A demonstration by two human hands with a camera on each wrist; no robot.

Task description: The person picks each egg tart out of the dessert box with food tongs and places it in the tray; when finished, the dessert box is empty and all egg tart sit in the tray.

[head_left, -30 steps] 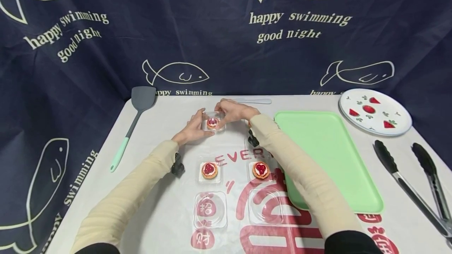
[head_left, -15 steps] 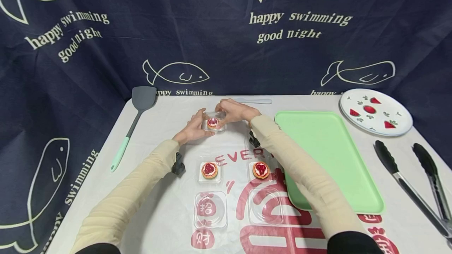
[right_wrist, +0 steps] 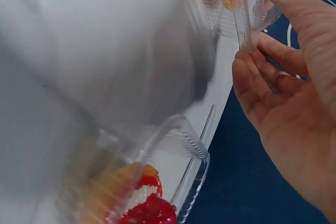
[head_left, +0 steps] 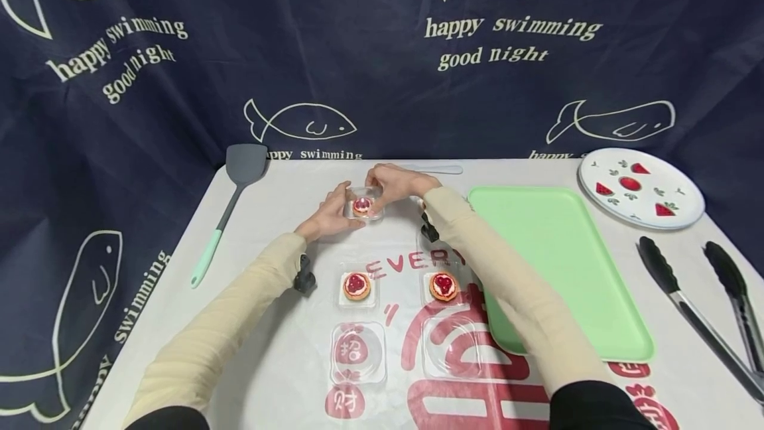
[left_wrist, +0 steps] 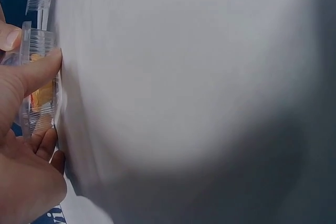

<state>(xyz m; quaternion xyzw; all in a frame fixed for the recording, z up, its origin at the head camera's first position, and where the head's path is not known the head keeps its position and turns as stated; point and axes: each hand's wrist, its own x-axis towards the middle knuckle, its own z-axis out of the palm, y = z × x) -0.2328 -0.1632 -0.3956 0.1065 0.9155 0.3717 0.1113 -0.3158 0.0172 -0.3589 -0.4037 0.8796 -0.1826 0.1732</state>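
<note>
The clear, square plastic box point(left_wrist: 43, 40) sits at the upper middle of the head view, a red-topped tart point(head_left: 362, 206) inside. I judge it light and springy, slick on its smooth faces and easily dented; the tart's topping would probably smear if tipped. The ribbed side walls and the rim look the best holds, gripped softly. My left hand point(head_left: 328, 216) holds the box between thumb and fingers at its left; my right hand point(head_left: 395, 182) pinches its rim at the right.

Beyond the box, the far edge of the white worktop point(head_left: 286, 198) is near, with a pale, slim-handled utensil point(head_left: 438, 169) along it. The light-green rectangular tray point(head_left: 561, 244) limits me rightward; more room opens leftward, up to the grey-headed, mint-handled spatula point(head_left: 231, 206).
</note>
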